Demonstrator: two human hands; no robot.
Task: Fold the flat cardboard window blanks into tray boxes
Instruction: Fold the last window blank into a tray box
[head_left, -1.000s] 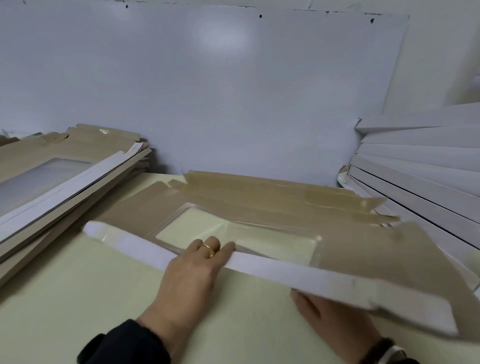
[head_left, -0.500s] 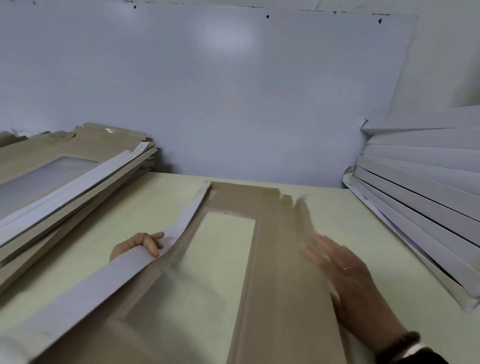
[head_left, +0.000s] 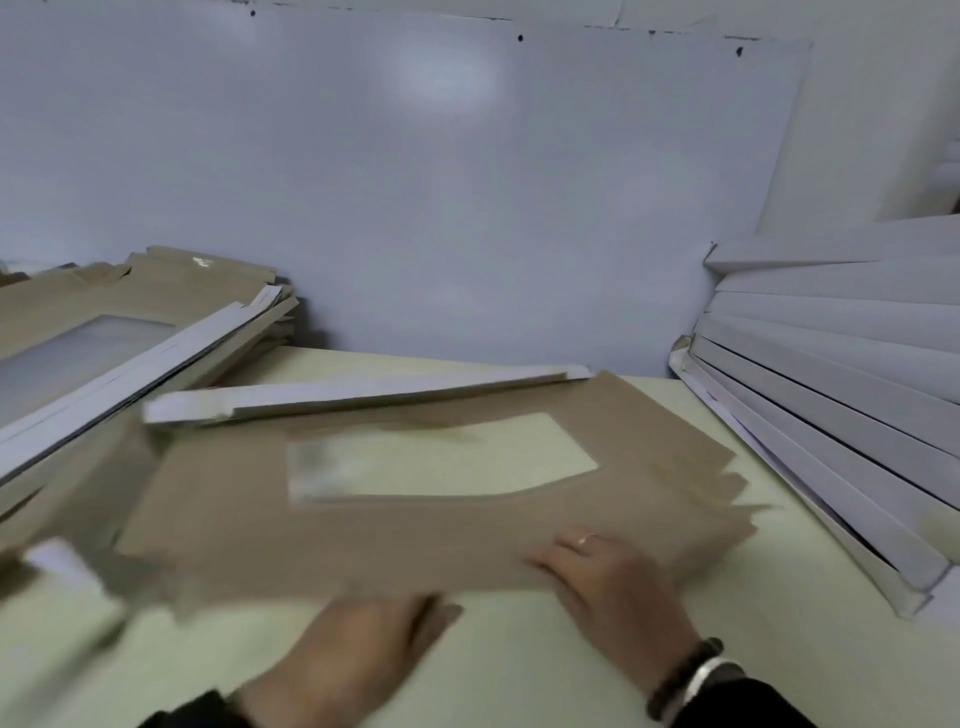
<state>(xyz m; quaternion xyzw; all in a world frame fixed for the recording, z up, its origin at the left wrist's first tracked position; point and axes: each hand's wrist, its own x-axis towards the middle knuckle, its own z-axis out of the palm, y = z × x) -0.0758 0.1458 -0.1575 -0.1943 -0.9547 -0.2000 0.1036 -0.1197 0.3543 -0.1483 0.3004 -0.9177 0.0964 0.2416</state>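
- Two stacks flank the work area. At 9 o'clock, a pile of flat blanks (head_left: 130, 322) leans brown side up w/ white edges showing, prob. kept there as supply within left reach.
- Near 8 o'clock, a white flap end (head_left: 57, 558) of the working piece is heavily blurred; can't tell how it lies.
- Centre, approx 12 o'clock from the hands: the window blank (head_left: 415, 535) lies brown side up on the table (head_left: 545, 649), clear window (head_left: 447, 457) showing the pale top through it. Far long flap (head_left: 363, 392) is raised, white side toward the camera, so one wall looks already creased.
- Left hand (head_left: 358, 644) at 6 o'clock sits at the blank's near edge, very blurred. Seems to hold the near edge w/ thumb on top, but grip can't be told for sure.
- Right hand (head_left: 608, 577) at 5 o'clock lies flat, fingers straight, ring visible, pressing the near brown panel down. Prob. pins the sheet so it won't slide while the near flap gets folded.
- At 3 o'clock, a slanted stack of white folded trays (head_left: 831, 395) leans by the wall (head_left: 467, 208), likely finished output parked on the right.
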